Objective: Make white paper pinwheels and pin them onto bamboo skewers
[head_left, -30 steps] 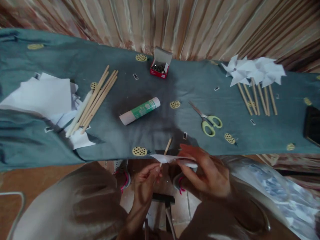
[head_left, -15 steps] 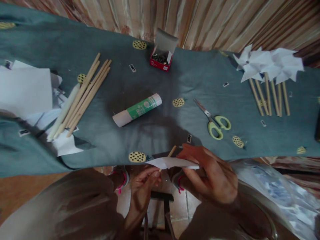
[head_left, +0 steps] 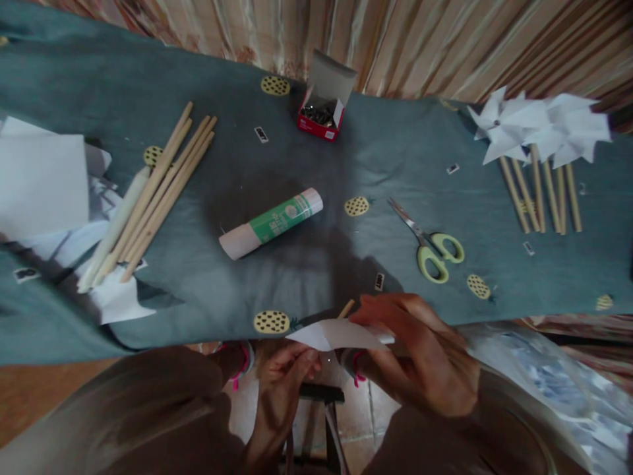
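Note:
Just below the table's near edge, my right hand [head_left: 420,359] pinches a folded white paper piece [head_left: 336,335], its fingers curled over the top. Under the paper, my left hand [head_left: 287,376] is closed round a thin wooden stick [head_left: 345,309] whose tip pokes up behind the paper. On the grey-green cloth [head_left: 386,152] lie a green-and-white glue stick [head_left: 271,223] and green-handled scissors [head_left: 429,243], both apart from my hands.
A bundle of wooden sticks [head_left: 148,194] lies at the left over white paper sheets [head_left: 42,185]. A small open red box of pins [head_left: 321,112] stands at the back. Finished white paper pinwheels on sticks [head_left: 537,152] lie at the right. A striped curtain hangs behind.
The view has shifted, so the table sits lower and more to the right in the frame. My hands stay together on the paper and stick, and the paper now shows more of its face.

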`<control>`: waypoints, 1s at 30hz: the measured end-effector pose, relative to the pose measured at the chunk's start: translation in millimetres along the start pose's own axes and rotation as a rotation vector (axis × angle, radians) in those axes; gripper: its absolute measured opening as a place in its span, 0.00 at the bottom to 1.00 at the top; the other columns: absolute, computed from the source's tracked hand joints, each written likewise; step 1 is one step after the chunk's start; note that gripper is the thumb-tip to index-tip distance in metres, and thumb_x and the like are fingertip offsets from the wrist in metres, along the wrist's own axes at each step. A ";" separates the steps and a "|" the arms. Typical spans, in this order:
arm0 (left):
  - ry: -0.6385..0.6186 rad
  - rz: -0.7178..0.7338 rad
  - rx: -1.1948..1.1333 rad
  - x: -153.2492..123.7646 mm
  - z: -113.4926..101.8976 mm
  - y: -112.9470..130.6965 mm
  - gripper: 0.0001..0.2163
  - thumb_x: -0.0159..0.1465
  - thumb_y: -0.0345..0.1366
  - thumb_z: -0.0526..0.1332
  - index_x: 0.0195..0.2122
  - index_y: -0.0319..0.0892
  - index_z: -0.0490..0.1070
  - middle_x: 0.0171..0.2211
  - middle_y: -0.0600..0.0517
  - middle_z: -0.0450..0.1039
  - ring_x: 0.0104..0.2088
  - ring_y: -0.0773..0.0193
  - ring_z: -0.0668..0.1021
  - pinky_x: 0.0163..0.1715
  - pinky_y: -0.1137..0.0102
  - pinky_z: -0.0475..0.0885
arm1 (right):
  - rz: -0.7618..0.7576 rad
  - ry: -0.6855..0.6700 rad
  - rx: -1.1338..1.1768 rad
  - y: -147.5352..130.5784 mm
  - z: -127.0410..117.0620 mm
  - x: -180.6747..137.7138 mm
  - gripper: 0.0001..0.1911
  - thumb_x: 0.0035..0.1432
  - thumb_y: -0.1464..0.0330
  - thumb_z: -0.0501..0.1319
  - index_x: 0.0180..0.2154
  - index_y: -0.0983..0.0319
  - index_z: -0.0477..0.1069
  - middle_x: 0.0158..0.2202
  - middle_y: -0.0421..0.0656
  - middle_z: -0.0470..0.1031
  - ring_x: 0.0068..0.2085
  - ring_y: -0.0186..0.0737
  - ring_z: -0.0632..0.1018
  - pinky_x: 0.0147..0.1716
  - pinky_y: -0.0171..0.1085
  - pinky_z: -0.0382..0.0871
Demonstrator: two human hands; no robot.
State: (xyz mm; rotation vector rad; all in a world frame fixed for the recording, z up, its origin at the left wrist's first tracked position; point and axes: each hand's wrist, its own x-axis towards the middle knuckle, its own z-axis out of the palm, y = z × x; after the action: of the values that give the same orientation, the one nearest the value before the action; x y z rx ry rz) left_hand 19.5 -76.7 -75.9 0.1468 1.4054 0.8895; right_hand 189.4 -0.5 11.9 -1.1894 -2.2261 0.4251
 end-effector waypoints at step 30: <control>0.009 0.034 0.083 -4.1 1.7 5.6 0.13 0.45 0.43 0.72 0.15 0.42 0.73 0.14 0.52 0.69 0.20 0.64 0.72 0.18 0.72 0.65 | -0.002 -0.022 -0.011 -3.2 -3.9 3.9 0.33 0.58 0.75 0.64 0.63 0.58 0.59 0.39 0.43 0.81 0.41 0.40 0.82 0.40 0.34 0.80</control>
State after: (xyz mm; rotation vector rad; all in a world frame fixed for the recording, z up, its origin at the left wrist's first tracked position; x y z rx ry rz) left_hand 18.8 -74.8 -69.0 0.2307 1.4527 0.8607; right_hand 188.0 1.0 17.9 -1.1931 -2.2513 0.4278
